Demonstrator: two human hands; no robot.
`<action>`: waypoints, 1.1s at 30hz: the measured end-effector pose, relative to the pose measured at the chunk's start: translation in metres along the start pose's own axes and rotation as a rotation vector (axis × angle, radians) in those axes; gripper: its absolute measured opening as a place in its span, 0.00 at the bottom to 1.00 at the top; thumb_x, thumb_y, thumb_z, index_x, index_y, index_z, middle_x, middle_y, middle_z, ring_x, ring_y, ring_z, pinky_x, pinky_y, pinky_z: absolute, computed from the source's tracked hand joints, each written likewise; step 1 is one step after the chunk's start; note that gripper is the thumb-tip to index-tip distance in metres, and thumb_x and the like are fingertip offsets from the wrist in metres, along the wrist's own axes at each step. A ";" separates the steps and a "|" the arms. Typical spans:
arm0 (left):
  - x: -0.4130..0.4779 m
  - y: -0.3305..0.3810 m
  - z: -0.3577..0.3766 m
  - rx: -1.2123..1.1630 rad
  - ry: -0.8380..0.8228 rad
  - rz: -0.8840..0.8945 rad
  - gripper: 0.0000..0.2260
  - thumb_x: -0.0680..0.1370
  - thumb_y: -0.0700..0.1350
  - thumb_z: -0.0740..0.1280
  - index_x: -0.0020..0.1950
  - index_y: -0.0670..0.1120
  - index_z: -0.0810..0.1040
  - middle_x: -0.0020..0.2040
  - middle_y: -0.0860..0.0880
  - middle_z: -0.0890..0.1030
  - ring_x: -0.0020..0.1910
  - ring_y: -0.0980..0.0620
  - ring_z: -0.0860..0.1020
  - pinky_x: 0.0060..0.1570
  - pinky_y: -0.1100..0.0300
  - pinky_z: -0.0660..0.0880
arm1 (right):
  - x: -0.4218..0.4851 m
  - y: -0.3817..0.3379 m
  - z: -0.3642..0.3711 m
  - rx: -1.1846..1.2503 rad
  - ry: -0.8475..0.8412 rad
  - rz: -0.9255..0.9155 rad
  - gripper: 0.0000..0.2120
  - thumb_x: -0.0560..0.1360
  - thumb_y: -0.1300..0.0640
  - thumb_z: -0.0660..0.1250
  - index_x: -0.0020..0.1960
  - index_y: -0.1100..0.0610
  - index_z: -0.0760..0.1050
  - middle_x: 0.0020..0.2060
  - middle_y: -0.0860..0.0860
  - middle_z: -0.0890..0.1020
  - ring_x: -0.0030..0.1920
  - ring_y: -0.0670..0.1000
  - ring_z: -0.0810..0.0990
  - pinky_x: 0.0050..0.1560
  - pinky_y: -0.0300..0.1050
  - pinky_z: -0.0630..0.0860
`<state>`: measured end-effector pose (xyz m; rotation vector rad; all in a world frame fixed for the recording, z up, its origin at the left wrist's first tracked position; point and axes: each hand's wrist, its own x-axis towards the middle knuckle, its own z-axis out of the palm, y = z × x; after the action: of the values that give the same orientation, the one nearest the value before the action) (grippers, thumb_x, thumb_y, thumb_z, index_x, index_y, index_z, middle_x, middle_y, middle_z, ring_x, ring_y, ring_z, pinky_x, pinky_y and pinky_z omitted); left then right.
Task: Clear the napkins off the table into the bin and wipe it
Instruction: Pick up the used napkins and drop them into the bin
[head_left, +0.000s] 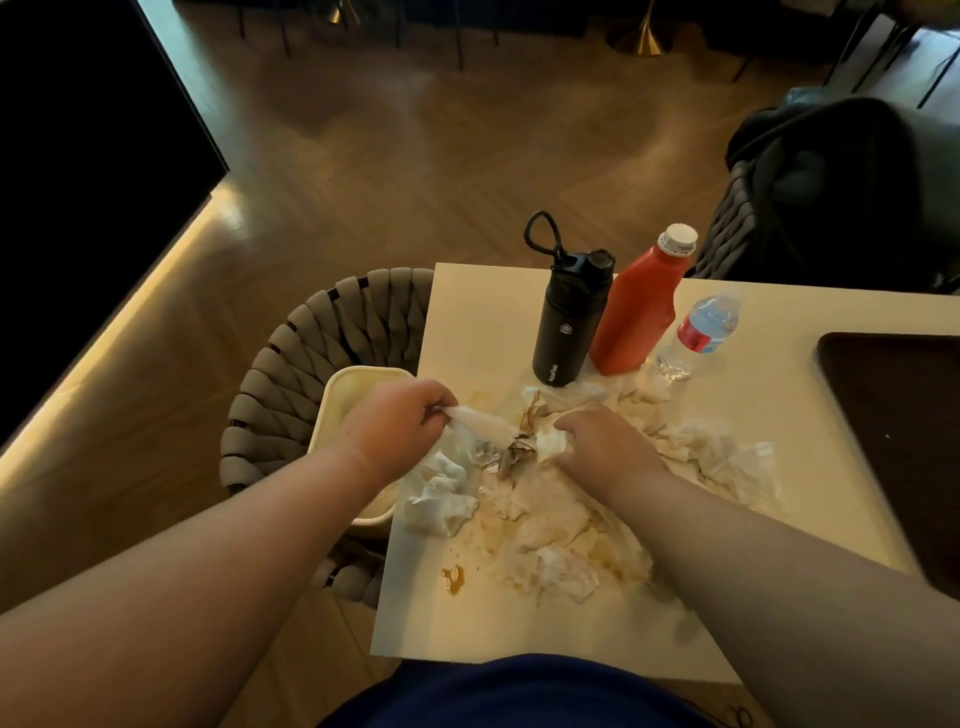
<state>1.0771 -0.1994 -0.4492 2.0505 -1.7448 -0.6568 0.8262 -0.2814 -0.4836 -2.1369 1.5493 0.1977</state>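
A heap of crumpled, brown-stained white napkins (550, 519) covers the near left part of the white table (753, 415). My left hand (400, 426) pinches one white napkin (480, 423) at the table's left edge, over the rim of the cream bin (345, 387). My right hand (602, 447) grips a wad of napkins (550, 441) in the middle of the heap. A small brown puddle (453, 577) lies on the table near the front left.
A black flask (566, 322), a red sauce bottle (639, 312) and a small water bottle (696, 332) stand behind the napkins. A dark tray (898, 441) lies at the right. The bin sits on a woven chair (291, 374) left of the table. Another chair holds dark clothing (831, 182).
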 end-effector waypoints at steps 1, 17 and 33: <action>0.000 -0.004 -0.004 -0.025 0.019 -0.012 0.08 0.81 0.43 0.67 0.55 0.53 0.85 0.46 0.57 0.83 0.45 0.56 0.81 0.50 0.52 0.82 | 0.001 -0.001 0.001 -0.016 -0.012 0.010 0.23 0.77 0.55 0.65 0.71 0.47 0.75 0.68 0.51 0.73 0.67 0.55 0.75 0.63 0.51 0.76; -0.010 -0.064 -0.026 -0.156 0.250 -0.352 0.08 0.82 0.41 0.67 0.58 0.50 0.83 0.51 0.51 0.83 0.44 0.55 0.80 0.39 0.62 0.78 | -0.002 -0.021 -0.035 0.164 0.309 -0.145 0.09 0.76 0.57 0.64 0.41 0.55 0.81 0.40 0.50 0.77 0.38 0.50 0.77 0.35 0.44 0.74; -0.018 -0.097 -0.008 -0.059 0.009 -0.578 0.23 0.80 0.45 0.71 0.75 0.50 0.73 0.68 0.45 0.79 0.61 0.46 0.79 0.47 0.56 0.79 | -0.022 -0.033 -0.068 0.396 0.475 -0.201 0.07 0.80 0.58 0.67 0.46 0.53 0.83 0.36 0.44 0.81 0.38 0.43 0.80 0.39 0.34 0.74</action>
<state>1.1580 -0.1653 -0.4945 2.5187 -1.0959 -0.8426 0.8379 -0.2861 -0.4056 -2.0794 1.4407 -0.6734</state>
